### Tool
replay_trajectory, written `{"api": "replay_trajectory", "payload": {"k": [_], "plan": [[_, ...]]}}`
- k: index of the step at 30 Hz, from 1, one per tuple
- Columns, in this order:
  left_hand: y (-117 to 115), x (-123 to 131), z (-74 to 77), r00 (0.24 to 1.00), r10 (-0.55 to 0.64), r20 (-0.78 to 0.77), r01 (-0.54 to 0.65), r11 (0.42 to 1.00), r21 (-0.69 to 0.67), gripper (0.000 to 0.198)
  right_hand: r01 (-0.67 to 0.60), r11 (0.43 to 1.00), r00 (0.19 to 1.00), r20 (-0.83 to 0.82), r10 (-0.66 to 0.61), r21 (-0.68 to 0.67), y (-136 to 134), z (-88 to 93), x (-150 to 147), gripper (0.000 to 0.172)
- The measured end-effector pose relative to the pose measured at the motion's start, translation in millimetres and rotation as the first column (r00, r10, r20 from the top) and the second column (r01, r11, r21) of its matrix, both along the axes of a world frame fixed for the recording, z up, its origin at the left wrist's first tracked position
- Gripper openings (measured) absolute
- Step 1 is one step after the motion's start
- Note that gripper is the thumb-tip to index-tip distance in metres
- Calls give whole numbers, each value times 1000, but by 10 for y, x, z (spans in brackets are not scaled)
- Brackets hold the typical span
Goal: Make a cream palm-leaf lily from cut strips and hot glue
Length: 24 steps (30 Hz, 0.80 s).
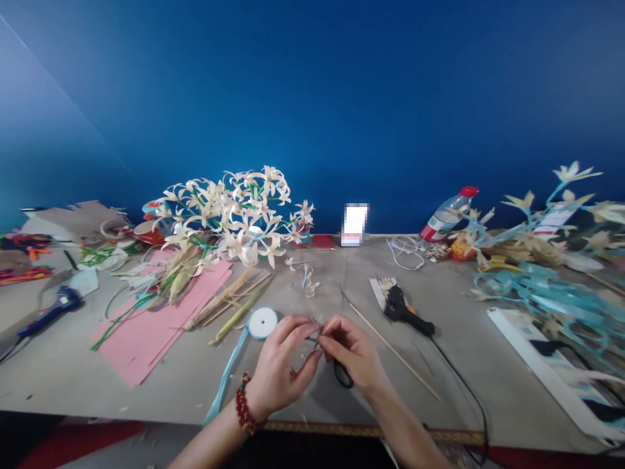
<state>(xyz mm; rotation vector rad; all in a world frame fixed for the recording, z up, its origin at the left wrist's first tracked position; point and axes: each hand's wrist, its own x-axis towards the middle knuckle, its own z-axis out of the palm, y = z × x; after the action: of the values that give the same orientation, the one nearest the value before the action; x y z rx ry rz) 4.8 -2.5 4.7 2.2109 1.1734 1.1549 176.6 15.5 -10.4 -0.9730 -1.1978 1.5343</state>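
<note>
My left hand (288,361), with a red bead bracelet on its wrist, is closed in a pinch near the table's front edge. My right hand (351,352) meets it there, thumb and fingers pressed together. Whatever sits between the fingertips is too small and covered to make out. A black loop (344,376), like a scissors handle, shows just below my right hand; I cannot tell whether the hand holds it. Beside my left hand is a white spool (262,323) with light blue ribbon (227,374) trailing forward. A thin stick (390,345) lies right of my right hand.
A black glue gun (407,312) with a cord lies at right, near a white power strip (537,378). Pale flowers (234,215), pink paper (146,339) and dried leaves (229,296) occupy the left. A blue glue gun (53,312) and a tilted bottle (446,215) stand farther out.
</note>
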Motion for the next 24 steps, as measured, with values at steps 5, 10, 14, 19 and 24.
{"api": "replay_trajectory", "payload": {"k": [5, 10, 14, 19, 24], "plan": [[11, 32, 30, 994, 4, 114, 9, 994, -113, 15, 21, 1000, 1000, -22, -21, -3, 7, -8, -7, 25], [52, 22, 16, 963, 26, 267, 68, 939, -338, 12, 61, 998, 996, -62, -62, -12, 31, -31, -2, 22], [67, 13, -27, 926, 74, 371, 137, 848, -512, 12, 90, 994, 987, -127, -97, -56, 49, -59, -3, 22], [70, 7, -53, 825, 180, 536, 259, 722, -641, 20, 87, 991, 985, -137, -101, -104, 41, -35, -8, 23], [105, 13, -61, 806, 219, 551, 259, 705, -660, 18, 74, 988, 983, -155, -95, -135, 28, -21, -22, 24]]}}
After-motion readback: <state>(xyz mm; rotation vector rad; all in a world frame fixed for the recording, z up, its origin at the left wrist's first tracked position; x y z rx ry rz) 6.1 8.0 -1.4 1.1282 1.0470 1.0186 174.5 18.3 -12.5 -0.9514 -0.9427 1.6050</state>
